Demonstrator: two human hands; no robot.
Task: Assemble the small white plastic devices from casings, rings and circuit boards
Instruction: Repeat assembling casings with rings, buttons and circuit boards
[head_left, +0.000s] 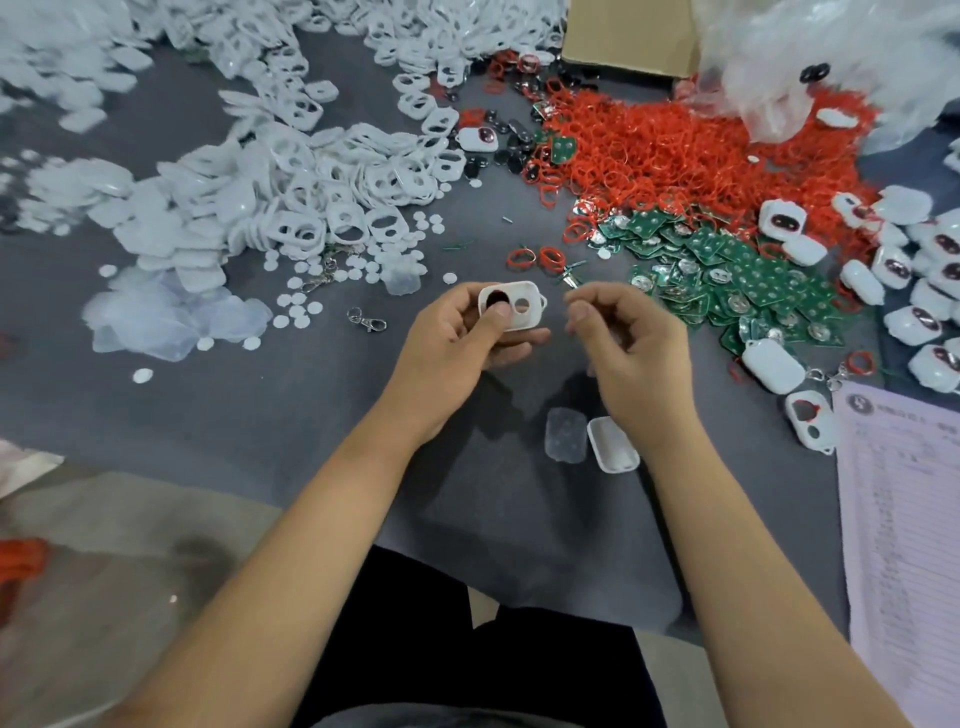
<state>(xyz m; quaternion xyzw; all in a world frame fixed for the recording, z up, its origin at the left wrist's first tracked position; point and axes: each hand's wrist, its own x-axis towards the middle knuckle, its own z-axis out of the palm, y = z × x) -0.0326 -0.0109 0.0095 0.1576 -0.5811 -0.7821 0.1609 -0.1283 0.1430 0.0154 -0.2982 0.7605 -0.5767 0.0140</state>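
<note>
My left hand (457, 343) grips a white casing (517, 306) with two oval holes; a dark piece fills the left hole under my thumb. My right hand (628, 343) hovers just right of it with its fingers curled and thumb meeting fingertips; whether it pinches anything small I cannot tell. A heap of white casing fronts (311, 192) lies at the left, a heap of red rings (675, 156) at the back right, and green circuit boards (737, 275) at the right. A clear pad (565, 434) and a white casing back (613, 444) lie under my right wrist.
Finished white devices (914, 291) sit at the far right, above a printed sheet (904, 519). A cardboard box (628, 36) and a plastic bag (831, 57) stand at the back. Small white discs (296, 306) and a metal clasp (366, 319) lie on the grey surface.
</note>
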